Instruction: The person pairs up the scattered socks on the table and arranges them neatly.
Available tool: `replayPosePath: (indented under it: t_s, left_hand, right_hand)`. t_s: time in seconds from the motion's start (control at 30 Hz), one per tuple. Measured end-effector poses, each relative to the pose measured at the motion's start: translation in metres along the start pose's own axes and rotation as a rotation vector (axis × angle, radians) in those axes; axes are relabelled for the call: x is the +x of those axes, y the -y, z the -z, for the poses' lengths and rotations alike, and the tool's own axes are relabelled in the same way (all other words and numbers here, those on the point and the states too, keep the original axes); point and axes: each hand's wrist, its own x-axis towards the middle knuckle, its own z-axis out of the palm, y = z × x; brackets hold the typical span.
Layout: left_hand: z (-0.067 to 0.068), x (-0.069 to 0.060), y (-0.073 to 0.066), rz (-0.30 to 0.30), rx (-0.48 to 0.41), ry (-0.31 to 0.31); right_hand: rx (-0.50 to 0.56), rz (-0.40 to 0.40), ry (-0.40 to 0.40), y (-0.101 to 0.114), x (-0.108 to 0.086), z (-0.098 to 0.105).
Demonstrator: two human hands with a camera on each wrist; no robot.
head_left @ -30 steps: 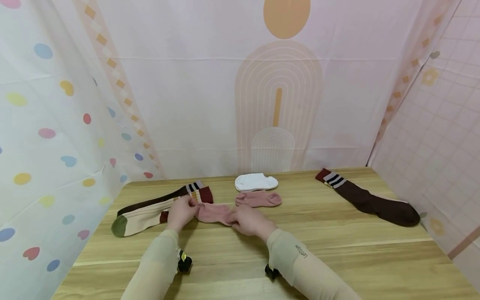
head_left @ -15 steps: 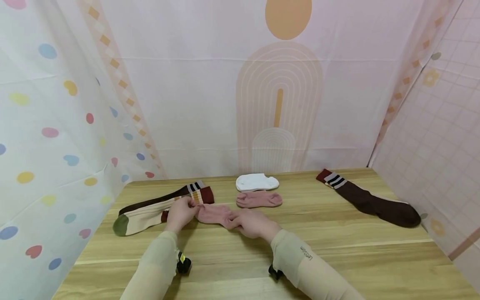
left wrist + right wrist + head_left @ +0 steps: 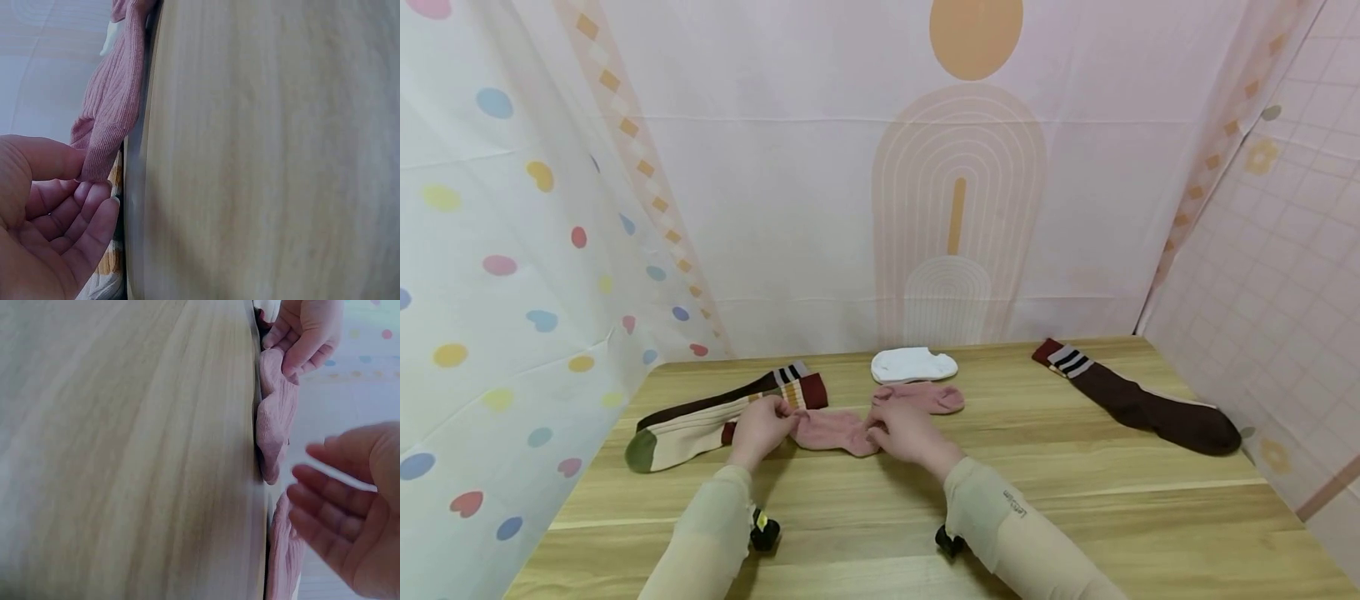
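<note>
A pink sock [image 3: 831,432] lies stretched sideways in front of the person, its left end pinched between the left hand's [image 3: 762,429] thumb and fingers. The left wrist view shows this pinch on the ribbed pink fabric [image 3: 112,103]. At the sock's other end hovers the right hand [image 3: 910,435], fingers parted and holding nothing; in the right wrist view a gap separates that hand [image 3: 353,509] from the sock [image 3: 275,419]. Behind the right hand is a second pink sock [image 3: 936,397], partly covered by it, with a white sock [image 3: 913,365] just beyond.
At the left lie a cream sock with a green toe [image 3: 681,443] and a dark striped sock [image 3: 715,400] behind it. A dark brown sock [image 3: 1135,400] with a striped cuff lies at the right of the wooden table [image 3: 1075,500]. Printed cloths hang behind and at both sides.
The right hand has let go of the near pink sock's right end and moved slightly up and away, over the second pink sock's edge. The left hand stays nearly where it was, still pinching.
</note>
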Motion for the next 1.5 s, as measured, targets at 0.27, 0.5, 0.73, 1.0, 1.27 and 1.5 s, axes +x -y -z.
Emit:
replayPosePath:
  t_s: [0.27,0.5,0.73,1.0,1.27,1.5]
  left_hand:
    - [0.002,-0.005,-0.003,-0.007,-0.008,0.006]
    - [0.003,-0.008,-0.002,-0.001,-0.040,0.021]
    - [0.003,-0.009,-0.001,0.007,-0.062,0.048]
    - [0.002,-0.014,-0.001,0.030,-0.121,0.086]
    - [-0.001,-0.015,0.000,0.042,-0.158,0.095]
    - [-0.003,-0.018,-0.006,0.041,-0.205,0.122]
  right_hand:
    - [-0.009,-0.182,0.017,0.003,0.004,0.000]
    - [-0.006,-0.280,0.060,0.005,0.006,0.000]
    - [0.025,-0.360,0.066,0.008,0.006,0.001]
    - [-0.018,-0.477,0.140,0.012,0.006,0.000]
    - [-0.014,-0.478,0.159,0.009,0.003,-0.003]
    - [0.199,-0.384,0.089,-0.002,-0.005,-0.002]
